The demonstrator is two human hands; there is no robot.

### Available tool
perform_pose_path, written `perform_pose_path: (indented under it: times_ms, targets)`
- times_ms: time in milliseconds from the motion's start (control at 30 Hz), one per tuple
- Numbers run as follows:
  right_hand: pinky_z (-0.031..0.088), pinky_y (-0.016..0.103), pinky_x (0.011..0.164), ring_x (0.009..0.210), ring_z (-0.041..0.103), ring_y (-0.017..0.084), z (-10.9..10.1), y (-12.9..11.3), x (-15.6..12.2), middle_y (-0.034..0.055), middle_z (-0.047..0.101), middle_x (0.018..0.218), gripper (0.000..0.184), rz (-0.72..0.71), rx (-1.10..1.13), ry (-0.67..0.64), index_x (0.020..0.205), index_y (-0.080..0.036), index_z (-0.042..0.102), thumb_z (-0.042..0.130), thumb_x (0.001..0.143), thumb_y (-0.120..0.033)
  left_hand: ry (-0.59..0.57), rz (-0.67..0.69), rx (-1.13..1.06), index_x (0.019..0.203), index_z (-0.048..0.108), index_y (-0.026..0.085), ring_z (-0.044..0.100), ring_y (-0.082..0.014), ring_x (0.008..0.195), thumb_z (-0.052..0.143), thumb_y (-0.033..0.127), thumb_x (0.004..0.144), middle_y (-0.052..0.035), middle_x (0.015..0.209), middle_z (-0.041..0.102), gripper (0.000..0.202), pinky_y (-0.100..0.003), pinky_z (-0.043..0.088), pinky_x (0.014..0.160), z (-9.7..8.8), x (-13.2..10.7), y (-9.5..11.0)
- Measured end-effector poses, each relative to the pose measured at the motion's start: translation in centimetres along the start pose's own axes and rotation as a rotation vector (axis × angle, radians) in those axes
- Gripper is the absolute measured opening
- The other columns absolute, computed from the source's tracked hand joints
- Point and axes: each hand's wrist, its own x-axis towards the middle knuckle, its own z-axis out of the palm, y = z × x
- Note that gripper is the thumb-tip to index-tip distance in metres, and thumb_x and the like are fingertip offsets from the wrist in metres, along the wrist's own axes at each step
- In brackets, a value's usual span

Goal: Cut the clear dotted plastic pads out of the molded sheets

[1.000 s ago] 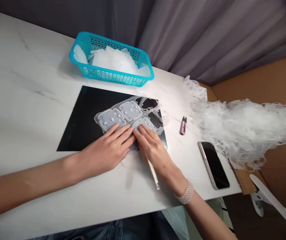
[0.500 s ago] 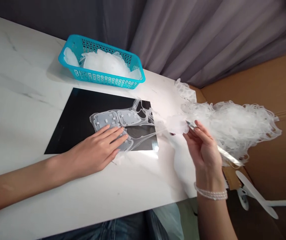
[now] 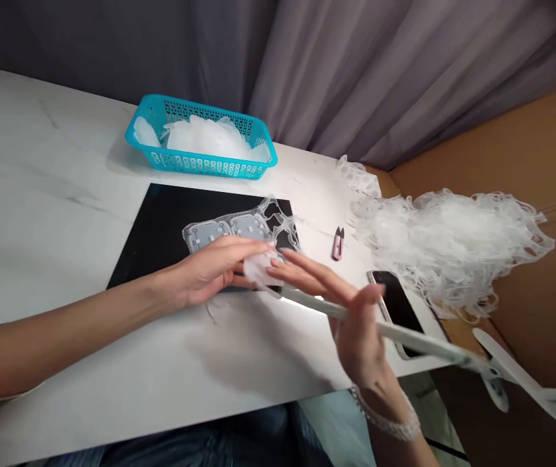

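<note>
My left hand (image 3: pixel 214 269) is over the near part of a clear flexible sheet of moulded shapes (image 3: pixel 207 232), its fingers closed on a thin translucent white piece (image 3: pixel 258 269). From the right, my right hand (image 3: pixel 340 298) reaches across with fingers stretched, their tips at that piece. A long, pale, rod-like tool (image 3: pixel 404 336) runs through my right hand, slanting from the black mat towards the lower right; blur hides its exact kind. Under the sheet lies a black mat (image 3: pixel 136 250). Pink thread snips (image 3: pixel 338 245) rest on the table to the right.
Behind the mat stands a turquoise basket (image 3: pixel 200 167) filled with white translucent pieces. A large heap of white trimmings (image 3: pixel 457 246) covers the right side, beside a cardboard panel (image 3: pixel 550 155). A phone (image 3: pixel 399 311) lies near the front right edge, close to a white jointed stand (image 3: pixel 521 383).
My right hand has swung left from beside the heap to my left hand, uncovering the snips and phone. My left hand has gone from lying flat on the sheet to gripping the white piece.
</note>
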Motion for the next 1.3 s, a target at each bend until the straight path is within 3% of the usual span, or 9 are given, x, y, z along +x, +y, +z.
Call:
perform_pose_path:
  times_ms: [100, 200, 400, 533, 700, 833, 1000, 1167, 1300]
  targets:
    - [0.044, 0.057, 0.104, 0.112, 0.068, 0.031, -1.4, 0.3, 1.0, 0.0078, 0.077, 0.098, 0.087, 0.013, 0.038, 0.189, 0.121, -0.029, 0.071, -0.001, 0.095, -0.072, 0.052, -0.023, 0.012, 0.106, 0.073, 0.014, 0.073, -0.0221, 0.101, 0.078, 0.028, 0.079, -0.0120, 0.107, 0.076, 0.031, -0.032, 0.058, 0.091, -0.5, 0.3, -1.1]
    - [0.047, 0.046, 0.094, 0.097, 0.070, 0.026, -2.4, 1.2, 3.2, 0.0078, 0.074, 0.086, 0.072, 0.037, -0.145, 0.295, 0.095, -0.023, 0.075, 0.016, 0.102, -0.062, 0.095, -0.022, 0.022, 0.108, 0.072, 0.014, 0.074, -0.0216, 0.098, 0.079, 0.025, 0.079, -0.0118, 0.103, 0.077, 0.032, -0.034, 0.057, 0.094, -0.9, 0.4, -1.7]
    - [0.027, 0.030, 0.056, 0.054, 0.035, 0.013, -0.8, 2.9, 7.0, -0.0025, 0.042, 0.053, 0.045, 0.123, -0.598, -0.021, 0.060, -0.021, 0.053, 0.045, 0.098, -0.043, 0.061, 0.067, 0.099, 0.109, 0.073, 0.016, 0.073, -0.0218, 0.101, 0.079, 0.034, 0.080, -0.0096, 0.104, 0.077, 0.035, -0.036, 0.056, 0.097, -0.9, 0.3, -1.5]
    - [0.024, 0.029, 0.053, 0.055, 0.030, 0.012, 0.4, 3.4, 7.9, -0.0043, 0.036, 0.055, 0.036, 0.139, -0.478, -0.145, 0.057, -0.021, 0.042, 0.053, 0.090, -0.029, 0.102, 0.123, 0.221, 0.110, 0.075, 0.017, 0.072, -0.0235, 0.102, 0.076, 0.043, 0.082, -0.0080, 0.101, 0.077, 0.038, -0.037, 0.055, 0.098, -0.7, 0.0, -1.4]
    - [0.023, 0.031, 0.054, 0.053, 0.027, 0.012, -0.7, 5.0, 8.3, -0.0039, 0.035, 0.052, 0.031, 0.187, -0.667, 0.101, 0.057, -0.022, 0.041, 0.051, 0.086, -0.022, 0.270, 0.244, 0.167, 0.109, 0.075, 0.016, 0.072, -0.0252, 0.099, 0.079, 0.043, 0.078, -0.0079, 0.102, 0.077, 0.042, -0.039, 0.057, 0.096, -0.5, -0.4, -0.8]
    - [0.023, 0.031, 0.056, 0.052, 0.027, 0.012, -2.1, 5.6, 8.2, -0.0043, 0.034, 0.049, 0.034, 0.237, -0.736, 0.165, 0.056, -0.022, 0.043, 0.055, 0.088, -0.026, 0.307, 0.258, -0.022, 0.107, 0.076, 0.014, 0.073, -0.0239, 0.096, 0.078, 0.032, 0.082, -0.0097, 0.103, 0.077, 0.031, -0.037, 0.059, 0.091, -0.6, -0.7, 0.7]
    - [0.023, 0.030, 0.054, 0.053, 0.032, 0.012, -2.1, 3.9, 7.6, -0.0038, 0.038, 0.053, 0.039, 0.222, -0.475, 0.286, 0.073, -0.018, 0.067, 0.053, 0.093, -0.049, 0.201, 0.166, -0.209, 0.105, 0.077, 0.010, 0.072, -0.0243, 0.098, 0.065, 0.017, 0.089, -0.0144, 0.104, 0.076, 0.020, -0.034, 0.062, 0.086, -0.9, -1.0, 1.8]
    - [0.019, 0.028, 0.053, 0.056, 0.030, 0.010, -1.4, 3.2, 6.9, -0.0039, 0.041, 0.059, 0.034, 0.301, -0.005, -0.005, 0.082, -0.018, 0.073, 0.070, 0.083, -0.052, 0.107, 0.144, -0.274, 0.105, 0.076, 0.009, 0.071, -0.0231, 0.099, 0.061, 0.015, 0.091, -0.0152, 0.105, 0.075, 0.022, -0.032, 0.062, 0.085, -0.9, -1.0, 1.8]
    - [0.016, 0.028, 0.052, 0.056, 0.028, 0.008, -1.2, 3.7, 6.8, -0.0047, 0.042, 0.059, 0.028, 0.341, 0.146, -0.042, 0.080, -0.017, 0.073, 0.080, 0.076, -0.044, 0.106, 0.109, -0.283, 0.104, 0.076, 0.009, 0.070, -0.0241, 0.098, 0.061, 0.016, 0.090, -0.0159, 0.104, 0.075, 0.022, -0.034, 0.063, 0.083, -0.8, -1.1, 1.8]
